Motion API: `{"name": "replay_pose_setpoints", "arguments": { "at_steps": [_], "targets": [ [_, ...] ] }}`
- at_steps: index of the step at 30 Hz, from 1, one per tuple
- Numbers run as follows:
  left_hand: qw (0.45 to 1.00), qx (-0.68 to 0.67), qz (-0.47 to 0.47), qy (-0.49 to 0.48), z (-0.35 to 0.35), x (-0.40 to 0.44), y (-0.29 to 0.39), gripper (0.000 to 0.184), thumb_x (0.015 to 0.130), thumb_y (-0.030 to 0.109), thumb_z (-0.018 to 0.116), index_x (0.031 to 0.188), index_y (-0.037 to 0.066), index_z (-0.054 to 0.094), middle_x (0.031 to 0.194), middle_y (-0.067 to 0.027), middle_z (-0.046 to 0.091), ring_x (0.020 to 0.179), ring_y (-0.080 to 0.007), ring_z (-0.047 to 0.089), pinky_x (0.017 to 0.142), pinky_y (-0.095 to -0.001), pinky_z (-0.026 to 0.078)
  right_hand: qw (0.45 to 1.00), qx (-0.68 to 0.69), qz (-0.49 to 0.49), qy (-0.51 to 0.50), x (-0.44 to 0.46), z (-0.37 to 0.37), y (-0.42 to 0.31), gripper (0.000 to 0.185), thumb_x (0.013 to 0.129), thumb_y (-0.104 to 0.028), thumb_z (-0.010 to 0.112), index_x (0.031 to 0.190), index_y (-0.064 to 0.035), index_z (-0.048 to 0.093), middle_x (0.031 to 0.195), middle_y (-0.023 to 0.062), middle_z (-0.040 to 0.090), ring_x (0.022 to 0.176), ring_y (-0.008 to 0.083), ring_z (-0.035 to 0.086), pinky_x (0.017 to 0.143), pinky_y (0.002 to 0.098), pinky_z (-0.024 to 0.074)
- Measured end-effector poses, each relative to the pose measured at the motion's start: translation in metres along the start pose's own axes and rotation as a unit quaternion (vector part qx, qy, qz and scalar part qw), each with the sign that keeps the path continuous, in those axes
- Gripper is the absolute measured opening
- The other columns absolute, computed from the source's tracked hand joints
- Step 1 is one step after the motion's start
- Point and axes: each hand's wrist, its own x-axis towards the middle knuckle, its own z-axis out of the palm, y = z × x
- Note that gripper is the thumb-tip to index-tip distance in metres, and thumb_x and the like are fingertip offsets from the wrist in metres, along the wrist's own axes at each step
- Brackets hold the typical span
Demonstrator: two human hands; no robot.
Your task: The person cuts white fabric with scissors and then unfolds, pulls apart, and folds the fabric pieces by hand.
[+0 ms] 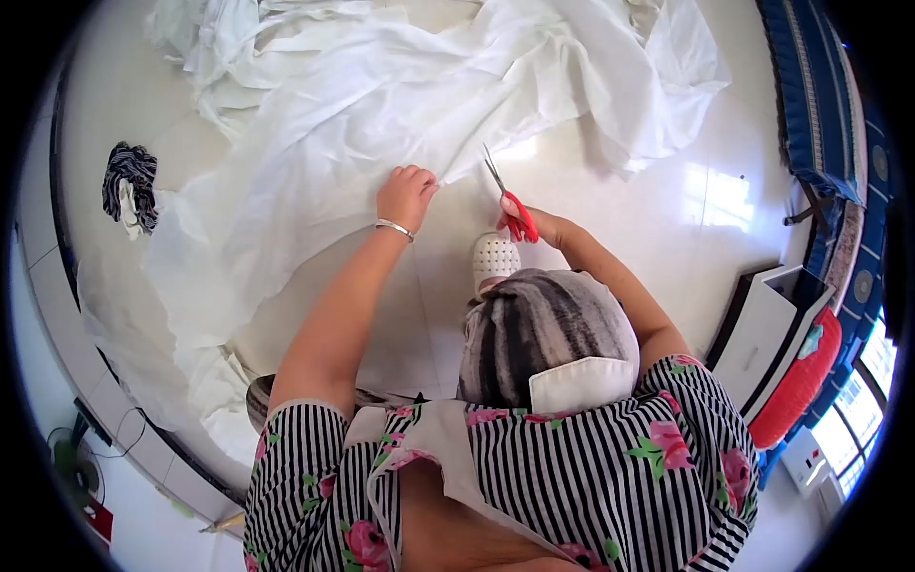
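Observation:
A large sheet of thin white fabric lies crumpled over the floor ahead of me and down my left side. My left hand pinches an edge of it, fingers closed, with a bracelet at the wrist. In my right hand is a pair of scissors with red handles. The blades point up and away from me, close together, just right of the fabric's edge and apart from my left hand. Some of the right fingers are hidden behind the handles.
A dark striped cloth bundle lies on the tiled floor at the left. My white shoe stands below the scissors. To the right are a white drawer unit, a red cushion and blue patterned furniture covers. A fan stands lower left.

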Motion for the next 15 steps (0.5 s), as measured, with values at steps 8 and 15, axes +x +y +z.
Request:
{"name": "replay_pose_setpoints", "arguments": {
  "at_steps": [8,15],
  "targets": [
    [0.999,-0.006,-0.03,0.01,-0.014,-0.011,0.007,0.009,0.075,0.019,0.065,0.079,0.013,0.061,0.079,0.0006,0.059,0.081,-0.0204,0.055,0.066,-0.0335,0.046,0.993,0.057,-0.024,0.1,0.014,0.007,-0.012,0.07,0.076,-0.072,0.046,0.069,-0.003,0.051,0.059,0.0032,0.044,0.051,0.014,0.044,0.048,0.0282,0.0377],
    [0.999,0.032,-0.021,0.021,-0.022,-0.024,-0.003,0.01,0.075,0.019,0.064,0.08,0.012,0.06,0.081,-0.0019,0.059,0.082,-0.0222,0.054,0.069,-0.0343,0.045,0.99,-0.076,0.013,0.118,-0.002,0.017,0.009,0.068,0.076,-0.068,0.051,0.063,-0.0006,0.056,0.064,0.0109,0.056,0.055,0.0186,0.055,0.053,0.0319,0.0449]
  ]
}}
